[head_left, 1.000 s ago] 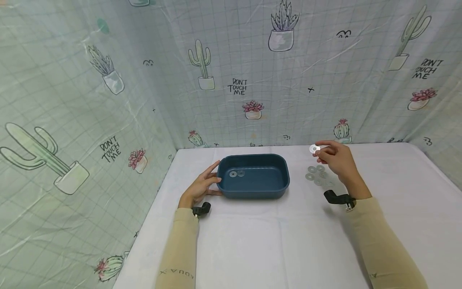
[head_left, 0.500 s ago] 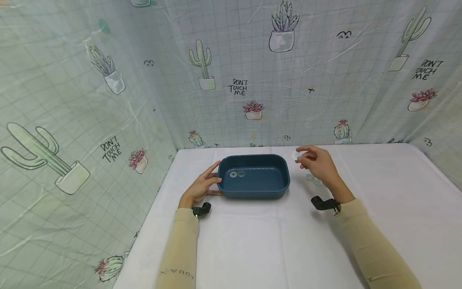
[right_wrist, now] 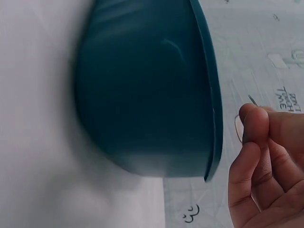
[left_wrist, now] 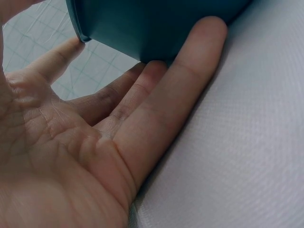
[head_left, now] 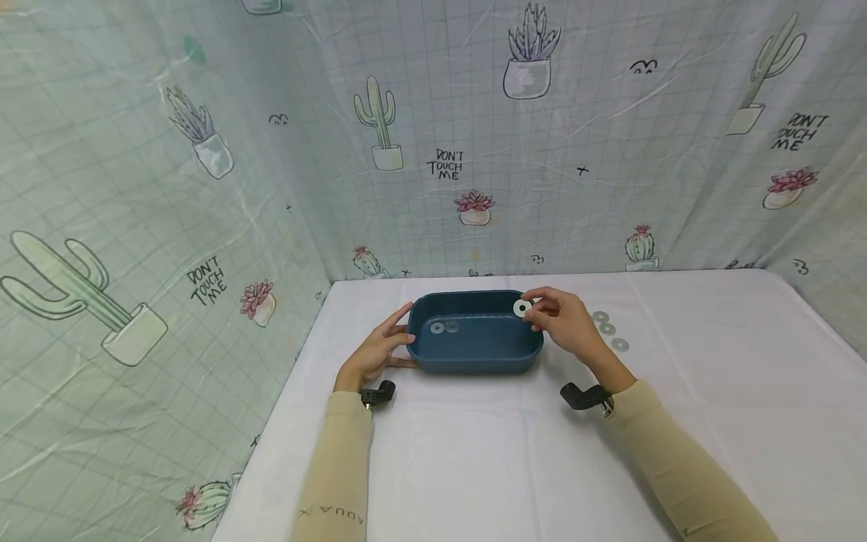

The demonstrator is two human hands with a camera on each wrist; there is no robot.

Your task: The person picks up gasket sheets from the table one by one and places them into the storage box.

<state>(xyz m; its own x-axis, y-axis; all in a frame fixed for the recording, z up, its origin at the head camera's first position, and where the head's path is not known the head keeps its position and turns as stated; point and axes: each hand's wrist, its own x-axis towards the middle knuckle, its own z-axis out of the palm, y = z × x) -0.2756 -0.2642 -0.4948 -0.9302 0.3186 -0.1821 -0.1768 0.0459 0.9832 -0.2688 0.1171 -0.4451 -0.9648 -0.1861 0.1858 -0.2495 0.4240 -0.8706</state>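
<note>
Washer (head_left: 517, 309): pinched between thumb and fingertips of right hand (head_left: 567, 322), the nearer one, above rim level at right end of blue container (head_left: 484, 346). Container floor: below and left of fingertips, long axis left to right. Inside, toward left end: two washers (head_left: 441, 328). On tablecloth (head_left: 450, 452), just right of container: loose washers (head_left: 603, 329). Left end: left hand (head_left: 372, 354), fingers spread against wall.

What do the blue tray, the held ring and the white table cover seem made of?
Blue tray: probably plastic with a satin finish, from its soft highlights and rounded edges. Ring: likely metal, smooth-looking and pale, given its thin edge, though plastic is possible. Table cover: matte woven fabric, apparently, given its fine visible weave.
</note>
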